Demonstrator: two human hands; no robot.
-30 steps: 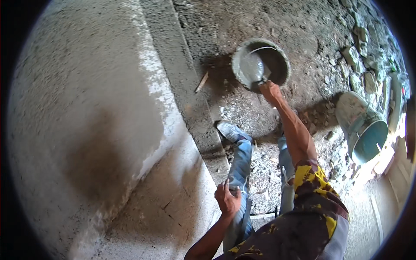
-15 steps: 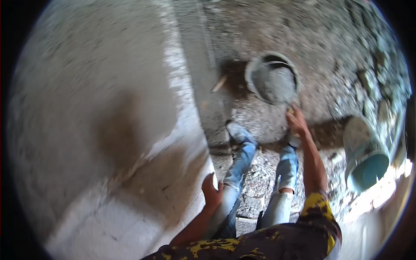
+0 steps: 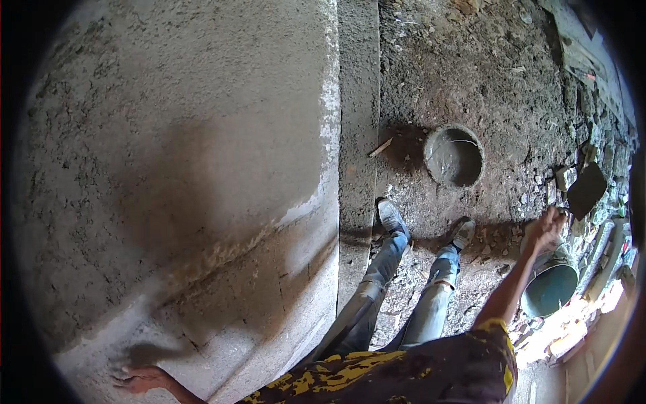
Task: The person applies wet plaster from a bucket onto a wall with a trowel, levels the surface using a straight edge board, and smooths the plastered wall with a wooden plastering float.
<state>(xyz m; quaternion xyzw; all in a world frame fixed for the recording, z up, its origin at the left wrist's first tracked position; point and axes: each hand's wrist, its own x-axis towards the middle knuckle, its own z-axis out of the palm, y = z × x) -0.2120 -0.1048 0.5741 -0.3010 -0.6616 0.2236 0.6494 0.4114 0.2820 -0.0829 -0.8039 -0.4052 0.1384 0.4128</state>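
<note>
My right hand [image 3: 546, 230] is closed round the handle of a trowel. Its dark, diamond-shaped blade [image 3: 587, 191] points up and right, away from my body. The handle is mostly hidden in my fist. At lower left, my left hand [image 3: 140, 379] has its fingers stretched out, beside the rough lower part of the grey plastered wall [image 3: 262, 135]; whether it touches the wall I cannot tell. Beyond my feet a round bucket [image 3: 431, 158] stands on the ground, with grey mortar on its inside and a thin wire handle across it.
A second bucket [image 3: 550, 291], blue-green inside, lies tipped beside my right forearm. Rubble and broken bricks [image 3: 566, 178] run along the right side. A small stick [image 3: 381, 147] lies near the mortar bucket. A concrete strip [image 3: 358, 121] borders the wall's foot.
My right hand has moved from the mortar bucket out to the right, and the trowel blade now shows. My left hand has swung from beside my leg to the lower left.
</note>
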